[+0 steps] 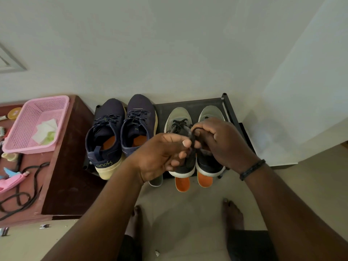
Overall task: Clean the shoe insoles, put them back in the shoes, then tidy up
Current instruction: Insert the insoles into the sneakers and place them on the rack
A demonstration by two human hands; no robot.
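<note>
Navy shoes (120, 132) with orange insoles (110, 143), grey-and-black shoes (180, 129), a pink basket (28, 129).

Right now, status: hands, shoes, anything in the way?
Left hand and right hand both pinching a black lace over the grey shoes. Navy shoes racked, orange insoles in. Nothing in the way.

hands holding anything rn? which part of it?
Both hands pinch the dark shoelace of the grey shoes: left hand low on the strand, right hand at its looped upper part.

Two shoe pairs (120, 132) (navy, grey) sit toes-to-wall on rack (190, 104).
</note>
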